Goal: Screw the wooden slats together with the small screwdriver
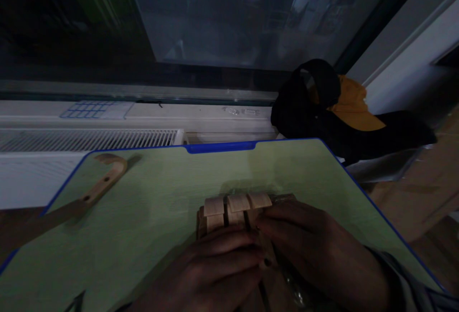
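A cluster of pale wooden blocks [236, 207] sits on a green board with a blue rim [143, 207], near its middle front. My left hand [215, 269] lies against the near side of the blocks, its fingers curled round them. My right hand [315, 250] presses on the blocks from the right, fingers bent and touching the wood. The lower part of the blocks is hidden under both hands.
A wooden-handled tool [96, 188] lies at the board's far left corner. A white radiator grille [86, 139] and window sill run behind the board. A black and orange bag [340, 111] rests to the right. Dark window glass fills the top.
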`<state>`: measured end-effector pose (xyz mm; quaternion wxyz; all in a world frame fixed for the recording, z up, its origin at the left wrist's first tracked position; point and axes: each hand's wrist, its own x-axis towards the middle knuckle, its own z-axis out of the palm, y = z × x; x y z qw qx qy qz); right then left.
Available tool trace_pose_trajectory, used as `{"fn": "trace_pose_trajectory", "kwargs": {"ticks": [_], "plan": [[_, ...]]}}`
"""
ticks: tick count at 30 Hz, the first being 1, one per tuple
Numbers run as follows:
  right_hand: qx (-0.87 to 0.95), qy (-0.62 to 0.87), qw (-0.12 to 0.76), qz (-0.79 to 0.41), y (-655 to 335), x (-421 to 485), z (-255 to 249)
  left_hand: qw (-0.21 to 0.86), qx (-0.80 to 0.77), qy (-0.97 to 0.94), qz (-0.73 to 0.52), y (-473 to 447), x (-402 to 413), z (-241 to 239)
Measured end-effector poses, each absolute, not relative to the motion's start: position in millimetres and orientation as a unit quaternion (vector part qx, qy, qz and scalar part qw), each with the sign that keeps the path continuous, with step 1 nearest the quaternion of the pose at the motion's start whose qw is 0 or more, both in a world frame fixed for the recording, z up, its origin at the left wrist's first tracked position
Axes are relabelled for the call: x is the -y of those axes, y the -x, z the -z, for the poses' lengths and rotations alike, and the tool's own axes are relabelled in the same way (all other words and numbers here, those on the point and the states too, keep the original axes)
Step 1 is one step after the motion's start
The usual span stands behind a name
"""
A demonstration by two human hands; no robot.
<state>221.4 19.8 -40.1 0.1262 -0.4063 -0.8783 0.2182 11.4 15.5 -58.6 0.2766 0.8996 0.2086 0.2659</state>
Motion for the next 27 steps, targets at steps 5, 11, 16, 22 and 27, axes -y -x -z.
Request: {"fn": "trace_pose_trajectory", "kwargs": {"ticks": [5,11,16,22,27], "plan": [[0.883,0.396,0.144,-0.207,-222,-19,38,0.276,-0.199,-0.904,-0.26,-8,-17,53],[0.889,0.385,0.167,-0.181,-222,-18,35,0.269,-0.198,-0.902,-0.274,-7,-16,56],[0.893,0.391,0.176,-0.138,-222,-16,33,0.26,-0.192,-0.904,-0.28,-7,-17,58],[0.893,0.395,0.191,-0.103,-224,-16,27,0.221,-0.186,-0.912,-0.291,-4,-17,55],[0.893,0.399,0.187,-0.087,-233,-14,8,0.19,-0.233,-0.899,-0.318,-1,-14,42]]}}
